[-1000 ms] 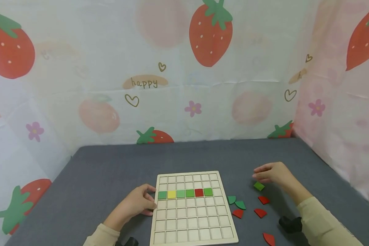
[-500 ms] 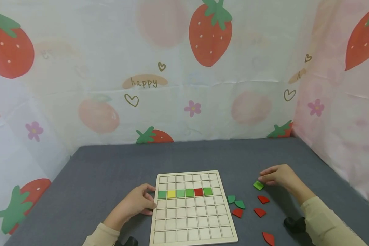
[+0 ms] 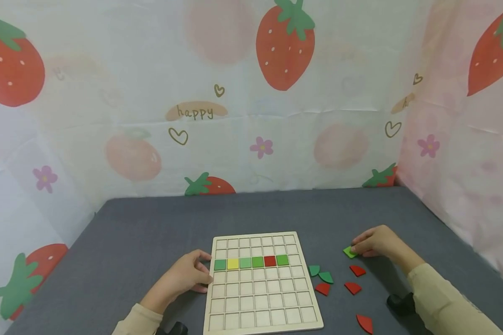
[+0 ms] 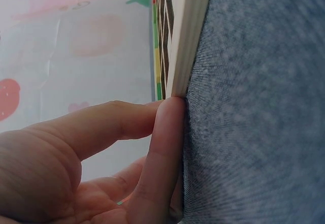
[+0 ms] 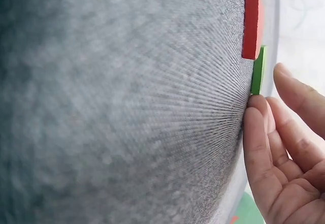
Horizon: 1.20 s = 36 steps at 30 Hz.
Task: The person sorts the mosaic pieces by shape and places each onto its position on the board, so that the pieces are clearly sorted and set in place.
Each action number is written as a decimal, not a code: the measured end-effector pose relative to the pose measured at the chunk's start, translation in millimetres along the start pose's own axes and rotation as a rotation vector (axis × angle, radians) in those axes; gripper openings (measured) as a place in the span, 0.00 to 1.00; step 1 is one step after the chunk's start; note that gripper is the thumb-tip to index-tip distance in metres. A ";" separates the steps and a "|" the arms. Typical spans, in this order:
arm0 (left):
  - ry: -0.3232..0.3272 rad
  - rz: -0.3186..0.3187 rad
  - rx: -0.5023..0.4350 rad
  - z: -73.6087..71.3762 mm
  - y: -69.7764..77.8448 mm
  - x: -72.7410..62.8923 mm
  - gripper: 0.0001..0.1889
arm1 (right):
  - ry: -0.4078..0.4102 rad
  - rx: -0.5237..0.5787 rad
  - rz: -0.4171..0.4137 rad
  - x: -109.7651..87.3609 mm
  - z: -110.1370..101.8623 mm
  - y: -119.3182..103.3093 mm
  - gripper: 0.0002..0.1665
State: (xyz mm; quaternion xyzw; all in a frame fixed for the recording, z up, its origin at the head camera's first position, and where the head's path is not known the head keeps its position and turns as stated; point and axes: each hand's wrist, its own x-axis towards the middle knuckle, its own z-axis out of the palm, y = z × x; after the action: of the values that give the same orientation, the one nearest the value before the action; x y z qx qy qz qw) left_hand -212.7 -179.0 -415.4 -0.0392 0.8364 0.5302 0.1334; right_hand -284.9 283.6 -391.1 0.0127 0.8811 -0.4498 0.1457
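Observation:
My left hand (image 3: 188, 274) holds the left edge of a pale wooden grid board (image 3: 260, 295). In the left wrist view, a fingertip (image 4: 175, 112) meets the board's side while the thumb reaches over its top edge. One row of the board holds several square tiles: green, a yellow tile (image 3: 233, 264) and a red tile (image 3: 270, 261). To the right, my right hand (image 3: 379, 242) is at a loose light-green square tile (image 3: 349, 252). Its fingertips touch the tile's edge at the cloth; in the right wrist view the thumb (image 5: 292, 84) stands a little apart from the green tile (image 5: 258, 74).
Between board and right arm lie loose quarter-round pieces: green pieces (image 3: 326, 277) beside the board, and several red pieces (image 3: 353, 288). Black wrist camera mounts (image 3: 400, 304) sit under both forearms. A grey cloth (image 3: 151, 232) covers the table; a strawberry-print curtain (image 3: 218, 153) hangs behind.
My right hand has come down from above the light-green tile to its right edge, and its fingers now touch it. The left hand stays on the board.

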 end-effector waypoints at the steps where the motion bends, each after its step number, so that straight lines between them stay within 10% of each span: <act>1: -0.008 0.004 -0.001 -0.2 -0.5 0.1 0.29 | -0.004 -0.006 -0.002 0.0 0.2 0.1 0.20; 23: 0.000 -0.014 0.004 0.0 -3.0 2.8 0.30 | 0.029 -0.111 -0.012 -0.4 8.5 -0.9 0.15; 36: 0.006 -0.009 -0.004 1.1 -0.6 1.3 0.29 | -0.017 0.112 0.041 1.8 11.5 -7.4 0.08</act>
State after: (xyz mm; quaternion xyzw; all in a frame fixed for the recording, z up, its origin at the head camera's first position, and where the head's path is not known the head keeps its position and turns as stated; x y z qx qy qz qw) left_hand -213.6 -178.2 -416.7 -0.0451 0.8354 0.5313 0.1333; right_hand -285.0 269.9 -392.1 0.0351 0.8528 -0.4953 0.1617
